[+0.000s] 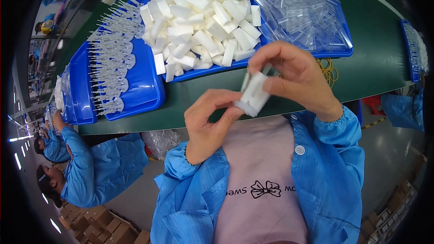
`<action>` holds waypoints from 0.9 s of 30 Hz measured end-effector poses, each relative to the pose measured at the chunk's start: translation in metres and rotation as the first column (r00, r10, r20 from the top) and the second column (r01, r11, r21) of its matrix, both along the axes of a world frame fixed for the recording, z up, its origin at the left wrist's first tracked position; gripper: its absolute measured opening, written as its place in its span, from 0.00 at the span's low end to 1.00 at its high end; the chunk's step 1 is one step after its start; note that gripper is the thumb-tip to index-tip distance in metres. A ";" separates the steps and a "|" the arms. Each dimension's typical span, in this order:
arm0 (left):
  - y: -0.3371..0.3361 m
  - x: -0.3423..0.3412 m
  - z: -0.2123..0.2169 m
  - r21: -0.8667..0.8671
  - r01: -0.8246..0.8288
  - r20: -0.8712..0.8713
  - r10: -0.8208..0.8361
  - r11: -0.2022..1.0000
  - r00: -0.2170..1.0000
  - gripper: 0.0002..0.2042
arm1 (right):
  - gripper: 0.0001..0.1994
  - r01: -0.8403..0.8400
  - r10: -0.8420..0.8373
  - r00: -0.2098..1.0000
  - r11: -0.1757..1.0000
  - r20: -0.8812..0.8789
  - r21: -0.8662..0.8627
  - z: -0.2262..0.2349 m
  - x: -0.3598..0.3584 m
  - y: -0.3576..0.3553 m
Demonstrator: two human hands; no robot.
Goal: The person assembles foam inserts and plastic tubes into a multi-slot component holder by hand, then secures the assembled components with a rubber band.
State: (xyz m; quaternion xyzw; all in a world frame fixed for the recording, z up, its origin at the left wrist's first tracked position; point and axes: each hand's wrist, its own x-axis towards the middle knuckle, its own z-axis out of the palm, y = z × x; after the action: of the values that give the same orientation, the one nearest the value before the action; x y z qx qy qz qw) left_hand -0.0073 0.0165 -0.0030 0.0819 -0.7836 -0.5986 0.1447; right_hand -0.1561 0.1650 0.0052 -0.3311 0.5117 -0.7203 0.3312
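Observation:
Both my hands meet just above my chest, at the near edge of the green table (375, 63). My right hand (298, 79) pinches a small white foam block (254, 94) with a thin clear plastic piece (246, 80) standing against it. My left hand (209, 119) grips the lower left end of the same block between thumb and fingers. Behind my hands a blue tray (199, 73) holds a heap of white foam blocks (201, 20).
A second blue tray (337, 52) at the right holds clear plastic sleeves (300, 9). At the left a blue tray (140, 90) carries rows of clear needle-like parts (110, 54). Yellow rubber bands (329, 70) lie by my right hand. People in blue coats (97, 167) work at the left. Cardboard boxes (97, 223) sit below.

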 end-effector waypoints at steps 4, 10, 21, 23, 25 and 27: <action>0.001 -0.004 -0.003 0.049 -0.161 -0.046 0.163 0.986 0.986 0.10 | 0.19 0.348 -0.210 0.679 0.936 -0.703 0.056 -0.012 -0.031 -0.017; -0.007 0.001 -0.013 -0.056 -0.097 -0.050 0.094 0.994 0.994 0.09 | 0.28 0.645 -0.002 0.156 0.757 -0.988 0.101 -0.034 -0.036 -0.046; -0.002 -0.003 -0.006 -0.038 -0.148 -0.180 0.139 0.988 0.974 0.09 | 0.14 0.249 -0.249 0.968 0.968 -0.023 0.039 -0.023 -0.035 -0.021; 0.000 -0.005 -0.003 -0.029 -0.141 -0.184 0.133 0.990 0.974 0.09 | 0.14 0.204 -0.200 0.966 0.979 0.164 -0.008 -0.019 -0.033 -0.019; 0.001 -0.006 -0.001 -0.022 -0.132 -0.185 0.126 0.991 0.975 0.09 | 0.14 0.196 -0.179 0.940 0.980 0.290 -0.029 -0.016 -0.030 -0.020; 0.001 -0.008 -0.001 -0.025 -0.109 -0.199 0.101 0.994 0.975 0.09 | 0.14 0.187 -0.167 0.937 0.982 0.306 -0.037 -0.016 -0.029 -0.021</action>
State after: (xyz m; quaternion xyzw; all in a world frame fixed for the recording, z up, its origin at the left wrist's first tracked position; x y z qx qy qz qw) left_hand -0.0149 0.0172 -0.0039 0.0607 -0.7705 -0.5812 0.2547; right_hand -0.1850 0.1435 -0.0110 -0.1804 0.4589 -0.8058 0.3280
